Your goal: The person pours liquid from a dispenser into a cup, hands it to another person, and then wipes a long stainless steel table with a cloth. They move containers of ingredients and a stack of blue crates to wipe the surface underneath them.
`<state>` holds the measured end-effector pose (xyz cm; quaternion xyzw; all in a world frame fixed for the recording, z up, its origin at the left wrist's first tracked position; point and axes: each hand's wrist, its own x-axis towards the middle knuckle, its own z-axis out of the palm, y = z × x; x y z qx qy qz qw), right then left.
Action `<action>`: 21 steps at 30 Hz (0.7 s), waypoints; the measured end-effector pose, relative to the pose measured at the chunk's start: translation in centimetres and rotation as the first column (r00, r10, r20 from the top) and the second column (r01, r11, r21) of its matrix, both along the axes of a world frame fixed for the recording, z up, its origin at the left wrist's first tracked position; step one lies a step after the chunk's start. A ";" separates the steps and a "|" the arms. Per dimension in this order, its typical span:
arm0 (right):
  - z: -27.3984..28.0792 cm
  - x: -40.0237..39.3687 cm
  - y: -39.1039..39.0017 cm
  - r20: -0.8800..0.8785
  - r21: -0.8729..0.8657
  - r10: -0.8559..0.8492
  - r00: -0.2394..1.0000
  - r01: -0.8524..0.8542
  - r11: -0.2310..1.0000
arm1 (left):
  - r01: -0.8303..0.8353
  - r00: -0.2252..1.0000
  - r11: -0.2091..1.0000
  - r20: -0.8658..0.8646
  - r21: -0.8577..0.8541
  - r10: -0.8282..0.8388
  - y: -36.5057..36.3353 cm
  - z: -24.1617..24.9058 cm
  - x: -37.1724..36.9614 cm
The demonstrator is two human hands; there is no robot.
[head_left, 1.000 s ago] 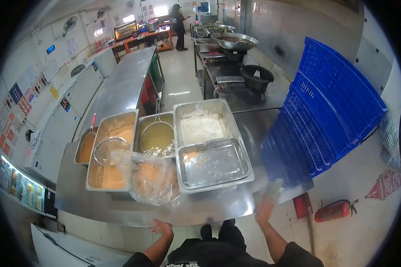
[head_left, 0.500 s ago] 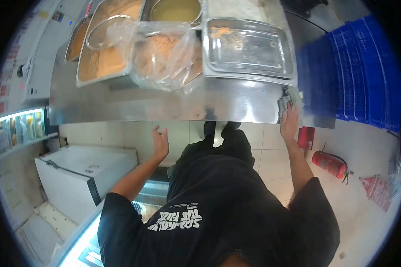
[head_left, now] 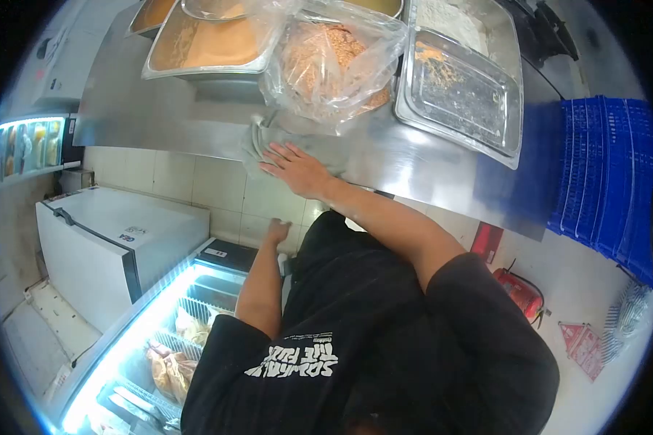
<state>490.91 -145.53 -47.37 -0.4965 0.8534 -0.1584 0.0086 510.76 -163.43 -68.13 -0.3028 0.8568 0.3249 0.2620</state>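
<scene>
My right hand lies flat with fingers apart on a grey-green cloth, pressing it against the steel counter near its front edge. Just beyond the cloth sits a clear plastic bag of brown, crumbly food. Below the counter edge, close to my body, my left hand hangs with its fingers curled in. I see nothing in it, and it touches nothing.
Metal pans of orange-brown powder and white flour stand behind, with a crumb-strewn clear lid over the flour pan. Blue crates are stacked right. A lit display case and white chest freezer stand left.
My right hand has swept the cloth left along the counter's front edge, from the right end to before the bag. My left hand has dropped lower, its fingers curling in. The view has turned.
</scene>
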 end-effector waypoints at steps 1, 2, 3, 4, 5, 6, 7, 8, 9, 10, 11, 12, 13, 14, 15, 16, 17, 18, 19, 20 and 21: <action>0.0 0.0 0.6 0.059 -0.029 0.004 0.998 -0.003 1.000 | 0.178 0.984 0.984 -0.020 0.024 -0.177 0.4 0.5 0.4; 0.1 0.0 1.7 0.117 -0.054 0.007 0.993 -0.001 0.999 | 0.174 0.984 0.984 -0.024 0.029 -0.174 -0.1 0.9 0.1; 0.1 0.1 4.1 0.168 -0.005 -0.037 0.985 0.038 0.999 | 0.135 0.990 0.980 0.014 0.149 -0.139 -0.8 2.2 -1.1; 0.3 0.8 7.4 0.220 0.048 -0.084 0.972 0.075 0.996 | 0.091 0.992 0.959 0.060 0.267 -0.111 -1.6 2.9 -1.8; 1.8 1.1 10.3 0.267 0.100 -0.155 0.951 0.132 0.986 | 0.083 0.993 0.958 0.056 0.276 -0.103 -2.8 2.4 -2.2; 3.3 1.2 13.2 0.311 0.156 -0.222 0.924 0.181 0.971 | 0.035 0.999 0.978 -0.007 0.207 -0.034 -4.1 1.7 -2.3; 3.1 1.0 16.0 0.251 0.221 -0.266 0.931 0.213 0.952 | -0.034 0.997 0.989 -0.070 0.142 0.045 -4.5 1.0 -2.0; 3.9 0.8 16.8 0.252 0.250 -0.335 0.908 0.273 0.929 | -0.062 0.995 0.987 -0.065 0.148 0.073 -4.6 1.3 -2.1; 3.9 0.8 16.1 0.266 0.259 -0.330 0.906 0.263 0.929 | -0.085 0.992 0.991 -0.081 0.106 0.094 -5.0 2.3 -2.2; 3.5 0.3 14.9 0.237 0.214 -0.316 0.919 0.268 0.939 | -0.100 0.989 0.993 -0.099 0.063 0.106 -5.7 2.3 -2.0; 3.1 -0.8 13.3 0.196 0.160 -0.298 0.934 0.269 0.950 | -0.105 0.989 0.993 -0.097 0.062 0.110 -6.5 2.2 -2.4; 2.8 -2.1 11.2 0.189 0.226 -0.306 0.933 0.262 0.938 | 0.218 0.975 0.975 -0.043 -0.038 -0.219 -7.7 0.5 -2.3; 3.0 -2.7 9.1 0.190 0.230 -0.296 0.936 0.251 0.940 | 0.521 0.854 0.847 0.045 -0.110 -0.519 -8.1 -1.3 -1.5; 3.5 -3.4 7.1 0.186 0.220 -0.319 0.929 0.277 0.935 | 0.512 0.859 0.852 0.041 -0.108 -0.511 -7.7 -3.5 -0.7; 3.9 -4.0 6.1 0.178 0.207 -0.340 0.923 0.303 0.930 | 0.391 0.915 0.911 -0.050 -0.130 -0.400 -7.3 -5.8 -0.2; 3.8 -3.9 7.6 0.178 0.208 -0.338 0.924 0.301 0.931 | 0.271 0.948 0.952 -0.134 -0.139 -0.290 -6.9 -5.4 -0.1; 3.8 -3.7 10.6 0.180 0.273 -0.282 0.942 0.228 0.935 | 0.270 0.948 0.953 -0.135 -0.139 -0.289 -6.3 -5.2 -0.4; 4.0 -3.4 12.9 0.186 0.343 -0.218 0.958 0.144 0.928 | 0.049 0.992 0.999 -0.115 0.015 -0.047 -4.1 -1.8 -1.9; 3.9 -3.0 14.4 0.186 0.348 -0.208 0.960 0.133 0.928 | -0.182 0.980 0.970 -0.058 0.159 0.193 -2.5 1.3 -3.1; 3.9 -2.9 15.7 0.181 0.421 -0.245 0.952 0.151 0.894 | -0.207 0.977 0.957 -0.002 0.201 0.212 -1.7 2.9 -3.6; 4.0 -2.8 16.5 0.170 0.488 -0.281 0.944 0.167 0.857 | -0.234 0.972 0.942 0.051 0.240 0.228 -1.4 3.5 -3.7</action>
